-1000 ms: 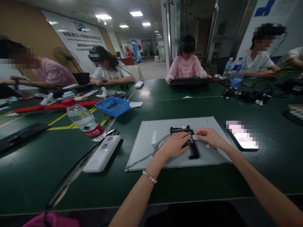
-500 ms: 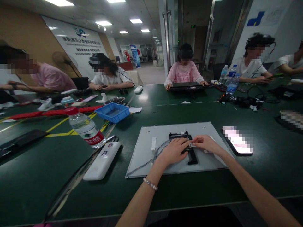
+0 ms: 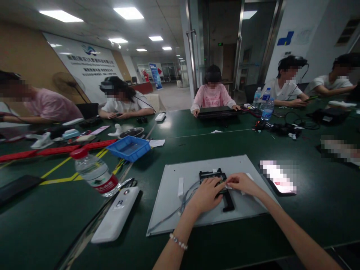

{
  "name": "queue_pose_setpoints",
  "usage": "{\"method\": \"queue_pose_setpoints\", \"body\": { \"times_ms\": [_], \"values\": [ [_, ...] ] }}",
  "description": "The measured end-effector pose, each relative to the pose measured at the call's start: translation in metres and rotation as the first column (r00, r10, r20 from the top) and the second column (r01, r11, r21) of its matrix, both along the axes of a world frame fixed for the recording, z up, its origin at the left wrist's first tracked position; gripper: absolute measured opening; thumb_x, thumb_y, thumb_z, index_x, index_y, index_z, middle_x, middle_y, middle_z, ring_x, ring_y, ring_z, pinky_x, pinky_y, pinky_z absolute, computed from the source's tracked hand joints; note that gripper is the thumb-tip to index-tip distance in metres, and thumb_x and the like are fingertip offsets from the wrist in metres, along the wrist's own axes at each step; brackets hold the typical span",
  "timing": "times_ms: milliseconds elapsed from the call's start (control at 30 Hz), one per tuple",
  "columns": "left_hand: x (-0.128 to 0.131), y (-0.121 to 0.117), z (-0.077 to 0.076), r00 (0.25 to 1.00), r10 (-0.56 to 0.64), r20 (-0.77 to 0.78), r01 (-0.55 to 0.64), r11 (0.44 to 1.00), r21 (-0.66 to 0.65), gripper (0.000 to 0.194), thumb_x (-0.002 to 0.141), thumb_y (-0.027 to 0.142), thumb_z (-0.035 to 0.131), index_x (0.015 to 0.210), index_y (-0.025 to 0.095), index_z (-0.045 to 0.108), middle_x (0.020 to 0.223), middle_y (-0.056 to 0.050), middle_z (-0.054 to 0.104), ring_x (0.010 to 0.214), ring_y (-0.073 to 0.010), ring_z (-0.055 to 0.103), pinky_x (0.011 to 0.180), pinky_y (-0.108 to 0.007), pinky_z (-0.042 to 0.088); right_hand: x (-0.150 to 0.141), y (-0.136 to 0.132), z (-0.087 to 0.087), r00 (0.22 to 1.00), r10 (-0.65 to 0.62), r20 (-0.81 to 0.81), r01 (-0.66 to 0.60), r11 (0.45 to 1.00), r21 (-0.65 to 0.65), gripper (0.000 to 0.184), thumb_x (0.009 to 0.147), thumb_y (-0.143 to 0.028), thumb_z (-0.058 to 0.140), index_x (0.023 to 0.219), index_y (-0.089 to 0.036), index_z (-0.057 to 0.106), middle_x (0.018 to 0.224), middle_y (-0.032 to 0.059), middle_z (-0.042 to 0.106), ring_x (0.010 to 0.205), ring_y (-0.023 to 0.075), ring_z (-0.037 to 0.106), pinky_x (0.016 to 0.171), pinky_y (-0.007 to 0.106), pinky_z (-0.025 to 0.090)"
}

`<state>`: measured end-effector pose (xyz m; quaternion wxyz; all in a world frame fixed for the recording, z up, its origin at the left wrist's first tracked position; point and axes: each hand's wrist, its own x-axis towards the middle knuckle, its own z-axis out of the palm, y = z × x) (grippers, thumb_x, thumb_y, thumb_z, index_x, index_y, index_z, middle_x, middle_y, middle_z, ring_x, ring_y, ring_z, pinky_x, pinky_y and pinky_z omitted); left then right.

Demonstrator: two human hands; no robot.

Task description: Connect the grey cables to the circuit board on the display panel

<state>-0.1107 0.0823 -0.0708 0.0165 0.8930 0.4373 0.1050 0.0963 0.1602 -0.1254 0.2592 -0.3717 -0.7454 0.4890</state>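
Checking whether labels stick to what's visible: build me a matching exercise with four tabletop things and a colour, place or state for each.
1. Frame
2. Nearest bottle
3. Bright-screened phone
4. Tray

A. Has a red cap
B. Blue
C. Right of the panel
D. Black, partly under the left hand

Pairs: 1-D; 2-A; 3-C; 4-B

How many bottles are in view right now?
4: the red-capped bottle left of the board, and three grouped across the table to the right: a rear-left bottle, a rear-right bottle and a front bottle. Others may be hidden.
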Motion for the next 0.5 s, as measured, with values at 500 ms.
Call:
{"method": "queue_pose_setpoints", "body": {
  "times_ms": [500],
  "values": [
    [0.0009,-0.0009,-0.0009,1.0,-0.004,0.001,0.004,1.0,0.009,0.04,0.086,0.025,0.048,0.126,0.026,0.044,0.131,-0.005,0.047,0.124,-0.024,0.04,0.102,-0.043,0.033,-0.0027,-0.0033,0.0036,0.993,-0.07,0.093,0.056,0.988,0.141,0.016,0.073,-0.025,0.061,0.084,-0.017,0.069,0.073,0.0025,0.067,0.065,0.0143,0.057,0.059,0.024,0.043]
  ]
}}
